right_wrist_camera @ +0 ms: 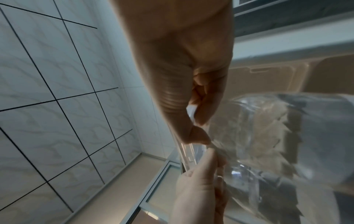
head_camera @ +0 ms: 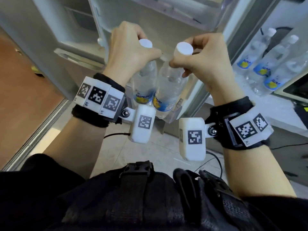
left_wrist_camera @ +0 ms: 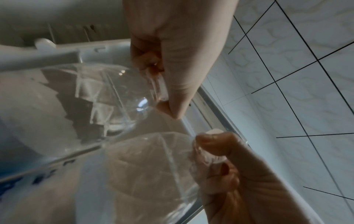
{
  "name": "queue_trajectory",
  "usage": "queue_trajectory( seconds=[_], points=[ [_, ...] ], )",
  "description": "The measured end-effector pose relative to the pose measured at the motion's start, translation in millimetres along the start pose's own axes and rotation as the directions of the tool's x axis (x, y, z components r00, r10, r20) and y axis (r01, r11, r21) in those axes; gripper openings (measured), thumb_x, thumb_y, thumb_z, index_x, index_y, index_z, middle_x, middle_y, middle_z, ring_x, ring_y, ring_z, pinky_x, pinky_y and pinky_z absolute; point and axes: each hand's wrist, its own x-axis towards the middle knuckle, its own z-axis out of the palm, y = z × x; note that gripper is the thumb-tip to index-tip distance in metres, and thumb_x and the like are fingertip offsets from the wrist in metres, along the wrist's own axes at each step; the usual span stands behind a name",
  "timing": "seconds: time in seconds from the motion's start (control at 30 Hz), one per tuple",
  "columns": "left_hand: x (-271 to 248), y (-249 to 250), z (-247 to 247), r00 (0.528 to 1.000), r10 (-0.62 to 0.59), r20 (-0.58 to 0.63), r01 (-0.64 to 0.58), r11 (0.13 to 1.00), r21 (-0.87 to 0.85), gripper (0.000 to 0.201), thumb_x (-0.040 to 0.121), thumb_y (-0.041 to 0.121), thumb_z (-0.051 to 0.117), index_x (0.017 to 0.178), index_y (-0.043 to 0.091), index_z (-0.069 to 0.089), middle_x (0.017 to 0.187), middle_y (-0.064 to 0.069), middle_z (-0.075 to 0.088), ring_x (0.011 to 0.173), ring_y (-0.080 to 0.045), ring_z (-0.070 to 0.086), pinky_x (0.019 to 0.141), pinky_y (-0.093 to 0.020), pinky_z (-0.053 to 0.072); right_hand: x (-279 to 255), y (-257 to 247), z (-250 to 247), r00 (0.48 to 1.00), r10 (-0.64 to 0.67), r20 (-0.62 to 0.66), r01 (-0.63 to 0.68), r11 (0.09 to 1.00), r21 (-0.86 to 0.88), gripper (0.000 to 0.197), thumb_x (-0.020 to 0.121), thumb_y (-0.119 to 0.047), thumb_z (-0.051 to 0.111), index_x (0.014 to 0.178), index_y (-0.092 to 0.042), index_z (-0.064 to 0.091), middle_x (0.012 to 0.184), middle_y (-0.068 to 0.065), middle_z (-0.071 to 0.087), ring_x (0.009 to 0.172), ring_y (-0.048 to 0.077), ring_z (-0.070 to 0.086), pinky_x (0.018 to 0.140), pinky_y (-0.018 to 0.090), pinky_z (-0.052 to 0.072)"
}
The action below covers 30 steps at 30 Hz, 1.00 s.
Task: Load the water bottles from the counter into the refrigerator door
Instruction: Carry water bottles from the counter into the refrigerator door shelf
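The left hand [head_camera: 128,45] has its fingers curled tight round the neck of one water bottle [head_camera: 145,80], just under the white cap [head_camera: 145,43], thumb on the near side. The right hand [head_camera: 205,59] does the same with a second bottle [head_camera: 168,87], fingers [head_camera: 198,42] and thumb pinching the neck below its cap [head_camera: 183,49]. Both wrist views confirm it: in each, curled fingers close on the clear neck with no slack to be seen.

Held by the neck, each bottle hangs almost upright under its hand, with its base free. That looks like a grip chosen so the bottle can be dropped straight down into a narrow slot without the knuckles catching the rail. The two bottles hang side by side, their labelled bodies touching or nearly so; the hands sit close together above them.

They are off the counter [head_camera: 281,105] and in the air in front of the open refrigerator door [head_camera: 106,20]. A clear door shelf [head_camera: 183,15] shows above the hands, and a lower part of the door is behind the bottles; I cannot tell which shelf is the target.

At the counter's near edge, to the right, several more bottles [head_camera: 266,64] lie waiting, so by my reading the loading is partly done at best, with this pair in transit.
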Motion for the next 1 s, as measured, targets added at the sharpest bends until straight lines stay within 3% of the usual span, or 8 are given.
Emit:
queue_trajectory(
  seconds=[0.13,0.27,0.43,0.53,0.63,0.77,0.93,1.0],
  points=[
    [25,-8,-3,0.989,0.116,0.097,-0.108,0.99,-0.086,0.026,0.062,0.031,0.07,0.073,0.009,0.062,0.067,0.001,0.053,0.07,-0.017,0.048,0.052,-0.024,0.033,2,-4,11,0.985,0.002,-0.172,0.004,0.999,0.04,0.023,0.06,0.001,0.073,0.062,-0.013,0.055,0.062,0.001,0.052,0.049,0.007,0.053,0.045,0.016,0.048],
    [41,-20,-4,0.961,0.241,0.133,-0.219,0.963,-0.157,0.022,0.065,0.029,0.07,0.074,0.015,0.056,0.077,0.001,0.055,0.074,-0.015,0.047,0.052,-0.022,0.031,1,3,30,0.92,0.028,-0.39,-0.012,0.999,0.042,0.023,0.055,-0.004,0.071,0.066,-0.014,0.053,0.061,0.0,0.053,0.054,0.014,0.055,0.048,0.022,0.052],
    [50,-38,7,0.933,0.341,0.112,-0.302,0.914,-0.269,0.022,0.064,0.026,0.067,0.075,0.019,0.049,0.083,0.003,0.051,0.073,-0.012,0.043,0.057,-0.01,0.03,-5,20,54,0.821,0.008,-0.57,-0.033,0.999,-0.034,0.028,0.052,-0.013,0.071,0.068,-0.025,0.052,0.067,-0.001,0.059,0.061,0.03,0.06,0.057,0.051,0.057],
    [45,-49,25,0.919,0.38,0.107,-0.332,0.89,-0.311,0.019,0.064,0.019,0.067,0.076,0.012,0.054,0.082,0.003,0.048,0.071,-0.013,0.042,0.056,-0.02,0.025,-10,35,66,0.783,0.021,-0.622,-0.055,0.998,-0.036,0.027,0.058,-0.011,0.072,0.076,-0.018,0.053,0.074,0.001,0.058,0.063,0.021,0.056,0.058,0.032,0.052],
    [35,-66,48,0.917,0.384,0.107,-0.326,0.877,-0.354,0.019,0.063,0.014,0.067,0.074,0.004,0.056,0.078,-0.005,0.051,0.067,-0.013,0.042,0.058,-0.02,0.023,-14,54,80,0.766,0.044,-0.641,-0.102,0.993,-0.054,0.029,0.061,-0.011,0.072,0.077,-0.019,0.049,0.077,0.003,0.056,0.063,0.01,0.048,0.057,0.014,0.039],
    [20,-91,78,0.893,0.412,0.184,-0.32,0.865,-0.386,0.017,0.064,0.011,0.068,0.072,0.003,0.056,0.083,-0.016,0.06,0.07,-0.016,0.044,0.06,-0.025,0.033,-23,83,95,0.734,0.111,-0.67,-0.204,0.977,-0.062,0.043,0.062,-0.009,0.074,0.071,-0.034,0.041,0.079,0.0,0.056,0.06,-0.002,0.047,0.059,0.009,0.038],
    [16,-103,87,0.884,0.43,0.186,-0.33,0.854,-0.402,0.015,0.064,0.01,0.067,0.07,0.002,0.055,0.079,-0.017,0.059,0.066,-0.016,0.044,0.06,-0.024,0.034,-27,96,106,0.733,0.168,-0.66,-0.254,0.967,-0.036,0.038,0.064,-0.007,0.075,0.074,-0.026,0.045,0.072,-0.013,0.05,0.058,-0.007,0.049,0.058,0.007,0.039],
    [18,-101,86,0.857,0.474,0.203,-0.363,0.834,-0.415,0.016,0.064,0.01,0.067,0.07,0.002,0.055,0.079,-0.017,0.059,0.066,-0.016,0.045,0.06,-0.017,0.03,-24,95,106,0.72,0.18,-0.67,-0.268,0.963,-0.029,0.037,0.063,-0.008,0.075,0.074,-0.026,0.046,0.071,-0.014,0.051,0.061,-0.001,0.053,0.06,0.016,0.049]
  ],
)
